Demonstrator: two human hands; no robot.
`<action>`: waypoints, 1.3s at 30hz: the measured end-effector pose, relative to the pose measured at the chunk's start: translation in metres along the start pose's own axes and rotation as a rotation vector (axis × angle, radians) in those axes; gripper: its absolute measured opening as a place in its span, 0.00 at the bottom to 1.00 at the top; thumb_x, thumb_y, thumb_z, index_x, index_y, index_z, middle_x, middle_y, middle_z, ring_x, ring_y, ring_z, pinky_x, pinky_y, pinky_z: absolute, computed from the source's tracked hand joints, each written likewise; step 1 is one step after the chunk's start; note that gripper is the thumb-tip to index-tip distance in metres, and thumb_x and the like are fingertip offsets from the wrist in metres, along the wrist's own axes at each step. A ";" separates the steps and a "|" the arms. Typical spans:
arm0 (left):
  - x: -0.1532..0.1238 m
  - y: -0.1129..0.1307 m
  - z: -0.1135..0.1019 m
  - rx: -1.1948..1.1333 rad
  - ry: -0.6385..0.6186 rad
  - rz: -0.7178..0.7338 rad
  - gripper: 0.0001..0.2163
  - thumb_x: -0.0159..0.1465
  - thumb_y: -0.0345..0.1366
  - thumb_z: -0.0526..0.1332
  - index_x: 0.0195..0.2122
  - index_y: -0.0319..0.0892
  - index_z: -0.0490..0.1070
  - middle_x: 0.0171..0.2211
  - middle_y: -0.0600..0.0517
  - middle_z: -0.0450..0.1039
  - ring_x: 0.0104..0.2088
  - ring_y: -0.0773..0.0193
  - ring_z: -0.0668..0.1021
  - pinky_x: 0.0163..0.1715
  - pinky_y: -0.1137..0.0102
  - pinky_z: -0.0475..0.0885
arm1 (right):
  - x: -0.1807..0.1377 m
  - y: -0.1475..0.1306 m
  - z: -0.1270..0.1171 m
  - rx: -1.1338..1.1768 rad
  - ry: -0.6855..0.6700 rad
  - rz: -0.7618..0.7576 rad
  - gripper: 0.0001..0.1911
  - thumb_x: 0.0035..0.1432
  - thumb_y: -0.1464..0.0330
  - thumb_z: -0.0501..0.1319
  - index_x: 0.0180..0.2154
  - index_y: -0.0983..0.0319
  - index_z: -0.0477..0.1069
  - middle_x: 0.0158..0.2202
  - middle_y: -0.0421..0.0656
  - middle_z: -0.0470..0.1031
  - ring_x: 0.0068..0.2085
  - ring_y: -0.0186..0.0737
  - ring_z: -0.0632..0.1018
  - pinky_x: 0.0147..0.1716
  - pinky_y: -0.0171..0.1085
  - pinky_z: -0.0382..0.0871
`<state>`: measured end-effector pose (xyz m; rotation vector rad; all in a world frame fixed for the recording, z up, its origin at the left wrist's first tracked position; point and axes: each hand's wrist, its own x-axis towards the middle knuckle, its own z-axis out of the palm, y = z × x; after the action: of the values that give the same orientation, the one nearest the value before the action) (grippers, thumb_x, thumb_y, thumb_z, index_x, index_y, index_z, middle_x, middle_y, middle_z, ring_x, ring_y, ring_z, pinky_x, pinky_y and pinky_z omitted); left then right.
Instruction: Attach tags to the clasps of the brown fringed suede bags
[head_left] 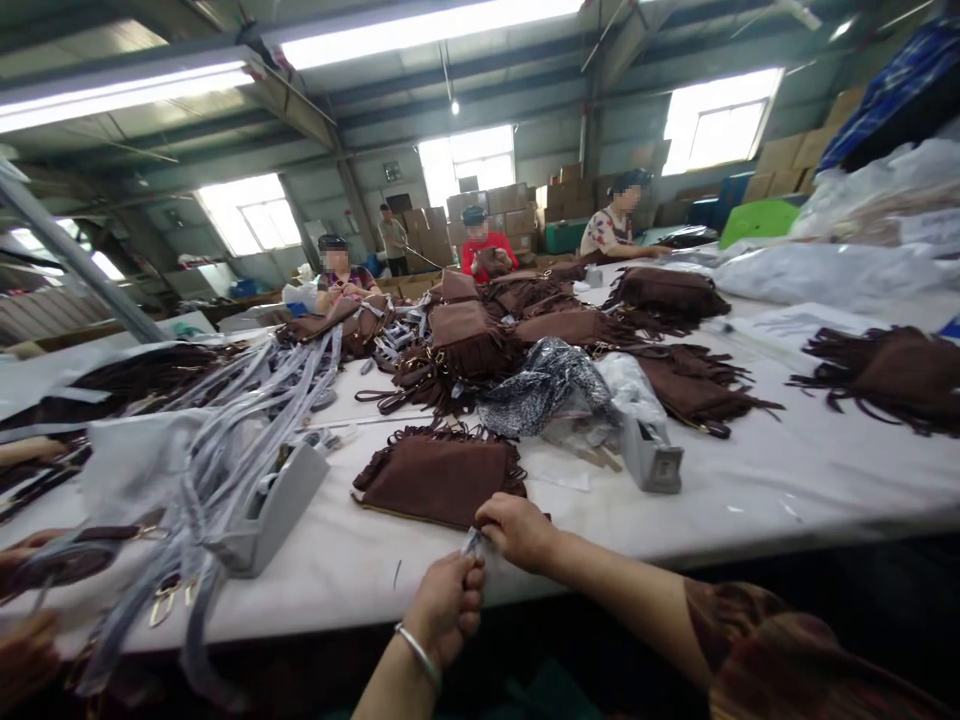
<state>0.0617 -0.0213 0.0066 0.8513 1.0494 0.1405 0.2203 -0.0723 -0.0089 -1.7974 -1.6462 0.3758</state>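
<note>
A dark brown fringed pouch (pixel 439 475) lies flat on the white table just in front of me, its fringe towards the back and its zip edge towards me. At its near edge, my right hand (pixel 517 532) is closed in a pinch. My left hand (pixel 450 598), with a silver bangle at the wrist, is closed just below it at the table's edge. Between the fingertips of both hands shows a small plastic-wrapped piece (pixel 472 541); its exact kind is hidden by the fingers.
Grey tape dispensers (pixel 654 455) stand right and left. Plastic-wrapped straps (pixel 225 450) sprawl leftwards. Black-speckled plastic (pixel 547 390) and piled brown fringed bags (pixel 469 335) lie behind the pouch. A co-worker's hands (pixel 30 590) hold a strap at far left; other people work across the table.
</note>
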 end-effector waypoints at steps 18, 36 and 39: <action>0.000 0.006 -0.002 -0.101 0.031 -0.118 0.21 0.69 0.48 0.47 0.34 0.36 0.71 0.26 0.50 0.73 0.21 0.67 0.75 0.22 0.69 0.73 | 0.004 -0.017 0.011 -0.317 -0.055 0.091 0.10 0.59 0.69 0.56 0.34 0.63 0.75 0.37 0.48 0.76 0.39 0.42 0.77 0.36 0.36 0.65; 0.004 -0.004 0.004 0.131 0.167 0.099 0.10 0.62 0.42 0.56 0.29 0.41 0.65 0.18 0.61 0.56 0.13 0.77 0.53 0.14 0.78 0.41 | 0.002 0.005 -0.011 -0.210 -0.024 -0.316 0.09 0.59 0.71 0.57 0.41 0.59 0.73 0.43 0.44 0.74 0.43 0.40 0.72 0.43 0.36 0.62; 0.003 -0.004 0.002 0.168 0.155 0.108 0.11 0.63 0.43 0.53 0.30 0.41 0.64 0.18 0.61 0.54 0.14 0.76 0.53 0.15 0.77 0.41 | 0.003 0.004 -0.010 -0.249 -0.078 -0.510 0.08 0.59 0.68 0.59 0.41 0.57 0.74 0.44 0.42 0.74 0.43 0.40 0.71 0.43 0.39 0.59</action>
<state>0.0637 -0.0242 0.0021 1.0630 1.1725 0.2149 0.2294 -0.0722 -0.0034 -1.4645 -2.2040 0.0101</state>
